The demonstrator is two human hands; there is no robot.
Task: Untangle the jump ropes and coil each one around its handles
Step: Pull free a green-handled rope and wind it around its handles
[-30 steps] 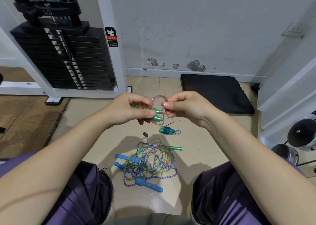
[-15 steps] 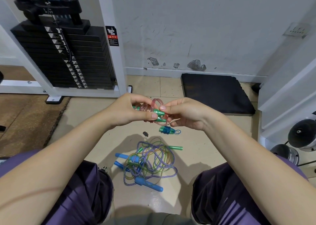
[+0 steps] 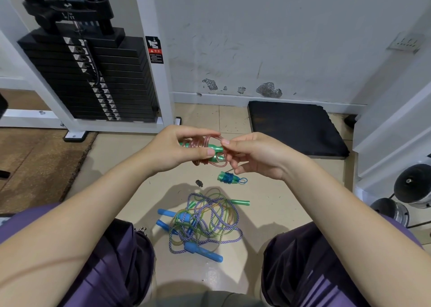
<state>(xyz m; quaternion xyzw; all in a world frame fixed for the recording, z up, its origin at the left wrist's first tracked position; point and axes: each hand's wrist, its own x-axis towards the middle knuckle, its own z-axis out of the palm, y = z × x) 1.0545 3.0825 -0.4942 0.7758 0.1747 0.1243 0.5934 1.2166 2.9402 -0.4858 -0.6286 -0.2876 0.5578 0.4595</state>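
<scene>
My left hand point(image 3: 177, 151) grips two green handles point(image 3: 215, 148) with a clear pink rope point(image 3: 200, 144) coiled around them. My right hand point(image 3: 253, 157) pinches the pink rope's loose loop just right of the handles. On the floor below lies a small green bundle wound with blue rope point(image 3: 229, 178). Nearer my knees sits a tangled pile point(image 3: 205, 222) of purple-white and green ropes with blue handles point(image 3: 203, 252) and a green handle point(image 3: 240, 201).
A black weight stack point(image 3: 93, 73) in a white frame stands at the back left. A black mat point(image 3: 293, 129) lies against the wall at right. Dumbbells point(image 3: 412, 185) sit at far right. A small dark scrap point(image 3: 199, 183) lies on the tiles.
My right hand has carried the pink loop around the handles, dropping and then rising to their top edge. The coil on the handles has grown. My left hand stayed put.
</scene>
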